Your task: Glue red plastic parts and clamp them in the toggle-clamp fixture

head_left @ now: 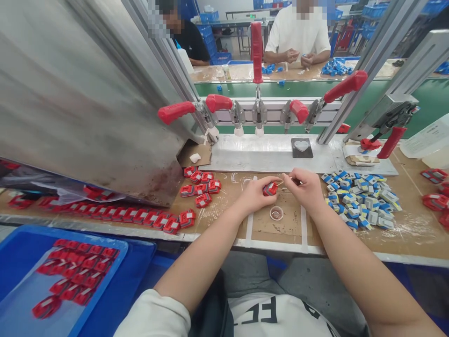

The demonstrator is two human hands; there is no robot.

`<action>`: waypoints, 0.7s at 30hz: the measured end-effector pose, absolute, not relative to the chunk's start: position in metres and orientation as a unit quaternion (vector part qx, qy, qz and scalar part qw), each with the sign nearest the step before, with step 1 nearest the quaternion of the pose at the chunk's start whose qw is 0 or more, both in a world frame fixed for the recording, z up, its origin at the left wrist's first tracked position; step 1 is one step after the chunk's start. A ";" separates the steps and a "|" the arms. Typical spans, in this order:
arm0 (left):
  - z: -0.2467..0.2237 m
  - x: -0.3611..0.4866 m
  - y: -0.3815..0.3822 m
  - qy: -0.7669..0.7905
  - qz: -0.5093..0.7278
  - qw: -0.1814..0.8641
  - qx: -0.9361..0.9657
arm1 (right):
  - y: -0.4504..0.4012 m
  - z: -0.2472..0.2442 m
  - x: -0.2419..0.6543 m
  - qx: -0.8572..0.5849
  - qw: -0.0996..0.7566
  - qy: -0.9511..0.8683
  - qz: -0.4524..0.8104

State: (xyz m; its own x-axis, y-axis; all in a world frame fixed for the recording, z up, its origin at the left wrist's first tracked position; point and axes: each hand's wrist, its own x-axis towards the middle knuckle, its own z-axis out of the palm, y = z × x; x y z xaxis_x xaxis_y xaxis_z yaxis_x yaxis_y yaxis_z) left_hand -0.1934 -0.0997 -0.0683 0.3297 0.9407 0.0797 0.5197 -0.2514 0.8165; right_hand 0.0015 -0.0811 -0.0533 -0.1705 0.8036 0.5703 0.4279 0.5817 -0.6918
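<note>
My left hand (260, 194) is closed around a small red-and-grey plastic part (270, 188), which looks like a toy vehicle body. Fingers of my right hand (304, 187) pinch a thin yellowish stick (279, 183), its end at the red part. Just below the hands sits a small round cup (276, 213) with dark liquid in it. Several similar red parts (201, 188) lie left of my left hand. To the right of my right hand is a heap of small blue, white and yellow parts (361, 199).
Red-handled toggle clamps (257, 56) stand on a metal frame behind my hands. A metal panel (87, 93) rises at left, beside a row of red parts (119, 213). A blue tray (119, 262) holds more red parts. Another person (298, 35) works across the bench.
</note>
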 end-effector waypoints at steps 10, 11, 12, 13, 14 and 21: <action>-0.073 -0.198 -0.091 0.497 0.366 0.389 0.683 | -0.095 -0.045 0.011 -0.269 0.222 -0.891 0.291; -0.074 -0.198 -0.091 0.489 0.377 0.395 0.680 | -0.097 -0.044 0.011 -0.295 0.185 -0.899 0.267; -0.075 -0.199 -0.091 0.480 0.386 0.399 0.680 | -0.100 -0.041 0.013 -0.325 0.162 -0.901 0.237; -0.077 -0.198 -0.091 0.472 0.393 0.400 0.680 | -0.105 -0.039 0.016 -0.360 0.159 -0.896 0.207; -0.078 -0.197 -0.090 0.468 0.399 0.397 0.682 | -0.112 -0.036 0.020 -0.395 0.177 -0.883 0.179; -0.078 -0.187 -0.087 0.475 0.453 0.369 0.658 | -0.242 -0.088 0.041 -0.323 0.184 -0.905 0.208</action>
State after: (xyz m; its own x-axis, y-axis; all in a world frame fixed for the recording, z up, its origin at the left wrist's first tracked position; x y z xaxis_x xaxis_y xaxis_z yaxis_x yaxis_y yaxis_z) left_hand -0.1869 -0.0871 -0.0776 0.1381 0.9594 0.2459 0.2914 -0.2767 0.9157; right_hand 0.0410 -0.2421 -0.0881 -0.7238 0.6608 0.1988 0.5078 0.7051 -0.4949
